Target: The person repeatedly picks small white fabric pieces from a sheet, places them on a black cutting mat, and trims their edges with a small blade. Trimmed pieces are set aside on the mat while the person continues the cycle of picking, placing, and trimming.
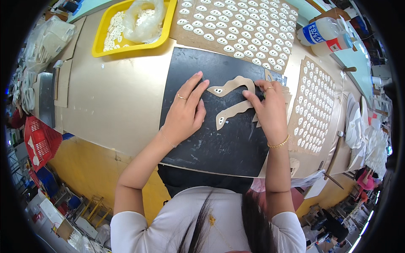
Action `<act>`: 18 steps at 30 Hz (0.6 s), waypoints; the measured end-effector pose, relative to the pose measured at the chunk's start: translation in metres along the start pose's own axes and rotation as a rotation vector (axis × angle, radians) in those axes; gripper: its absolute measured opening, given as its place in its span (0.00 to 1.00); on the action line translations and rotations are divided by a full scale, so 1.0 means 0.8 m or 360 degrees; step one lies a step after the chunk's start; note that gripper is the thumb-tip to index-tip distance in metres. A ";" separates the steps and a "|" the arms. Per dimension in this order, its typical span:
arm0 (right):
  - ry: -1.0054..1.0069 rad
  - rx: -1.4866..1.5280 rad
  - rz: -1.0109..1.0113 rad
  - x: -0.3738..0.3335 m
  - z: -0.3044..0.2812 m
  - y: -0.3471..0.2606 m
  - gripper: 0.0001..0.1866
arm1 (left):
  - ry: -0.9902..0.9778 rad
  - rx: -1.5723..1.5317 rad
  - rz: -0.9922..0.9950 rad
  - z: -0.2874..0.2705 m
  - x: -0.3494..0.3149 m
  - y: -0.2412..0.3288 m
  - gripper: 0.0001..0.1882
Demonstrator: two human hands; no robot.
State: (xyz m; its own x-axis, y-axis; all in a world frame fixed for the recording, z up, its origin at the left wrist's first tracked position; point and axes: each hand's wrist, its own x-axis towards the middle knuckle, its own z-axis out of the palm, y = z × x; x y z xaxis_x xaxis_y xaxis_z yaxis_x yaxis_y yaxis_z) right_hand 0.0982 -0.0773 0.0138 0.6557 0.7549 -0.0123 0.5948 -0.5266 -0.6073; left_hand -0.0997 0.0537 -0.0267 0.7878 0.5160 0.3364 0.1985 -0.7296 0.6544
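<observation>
A tan, wavy U-shaped cutout [231, 86], perhaps leather or shoe upper material, lies on a black board [202, 143]. Each of its two ends carries a small white piece with dark holes. My right hand [271, 107] grips the bend on the right side, thumb and index finger on the material. Left of the cutout, my left hand [183, 107] rests over the board with fingers apart, holding nothing. Its index fingertip is close to the upper end. Under and beside my right hand lie more tan cutouts [287, 99], partly hidden by it.
Behind the board lies a brown sheet [190, 38] with rows of small white pieces; a similar sheet [312, 105] is on the right. A yellow tray [99, 48] at back left holds white pieces and a plastic bag [145, 21]. Bottles [318, 31] stand at back right.
</observation>
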 end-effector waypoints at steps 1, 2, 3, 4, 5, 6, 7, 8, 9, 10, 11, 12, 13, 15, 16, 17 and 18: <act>0.0009 -0.0050 0.0008 -0.001 0.002 0.002 0.14 | 0.0017 -0.0048 -0.0036 0.000 0.001 0.002 0.30; 0.0019 -0.0099 0.0016 -0.002 0.004 0.001 0.14 | 0.0035 -0.0096 -0.0072 0.000 0.001 0.004 0.29; 0.0026 -0.0148 0.0017 -0.001 0.006 -0.001 0.14 | 0.0056 -0.0085 -0.0060 -0.001 0.001 0.004 0.29; 0.0016 -0.0119 0.0031 0.000 0.008 -0.001 0.14 | 0.0077 -0.0075 -0.0047 -0.002 0.002 0.004 0.29; 0.0007 -0.0091 0.0046 0.001 0.009 -0.002 0.13 | 0.0098 -0.0066 -0.0032 -0.004 0.002 0.004 0.28; -0.0007 -0.0069 0.0068 0.000 0.011 -0.001 0.12 | 0.0097 -0.0087 -0.0027 -0.001 0.001 0.001 0.28; -0.0069 0.0067 0.0091 -0.004 0.002 -0.018 0.12 | 0.0106 -0.0097 -0.0026 -0.002 -0.001 -0.001 0.28; -0.0131 0.0202 0.0114 -0.015 -0.011 -0.039 0.11 | 0.0114 -0.0108 -0.0023 -0.004 -0.001 -0.003 0.28; -0.0193 0.0331 0.0142 -0.028 -0.020 -0.054 0.10 | 0.0125 -0.0122 -0.0029 -0.004 -0.002 -0.005 0.28; -0.0191 0.0360 -0.0018 -0.044 -0.025 -0.060 0.10 | 0.0131 -0.0144 -0.0031 -0.005 -0.001 -0.004 0.28; -0.0187 0.0386 -0.0176 -0.061 -0.029 -0.066 0.10 | 0.0134 -0.0167 -0.0030 -0.005 0.001 -0.004 0.28; -0.0189 0.0418 -0.0335 -0.078 -0.032 -0.070 0.10 | 0.0141 -0.0160 -0.0030 -0.004 0.000 -0.007 0.27; -0.0228 0.0434 -0.0330 -0.094 -0.040 -0.078 0.11 | 0.0141 -0.0158 -0.0027 -0.002 -0.001 -0.009 0.27; -0.0221 0.0462 -0.0410 -0.120 -0.060 -0.091 0.11 | 0.0093 -0.0178 -0.0054 -0.001 0.002 -0.007 0.26; -0.0218 0.0492 -0.0395 -0.133 -0.072 -0.092 0.11 | 0.0086 -0.0152 -0.0037 0.004 0.004 -0.007 0.26; -0.0231 0.0512 -0.0460 -0.141 -0.075 -0.088 0.11 | 0.0099 -0.0108 -0.0005 0.001 0.004 -0.009 0.25; -0.0236 0.0508 -0.0494 -0.152 -0.081 -0.081 0.11 | 0.0098 -0.0100 0.0036 0.005 0.003 -0.011 0.25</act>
State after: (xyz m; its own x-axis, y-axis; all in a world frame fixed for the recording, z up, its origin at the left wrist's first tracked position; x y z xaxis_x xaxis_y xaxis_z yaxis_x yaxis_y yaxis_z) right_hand 0.0097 -0.1601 0.1060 0.3820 0.9177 0.1095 0.5643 -0.1378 -0.8140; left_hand -0.0972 0.0600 -0.0344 0.7539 0.5279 0.3911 0.1428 -0.7127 0.6867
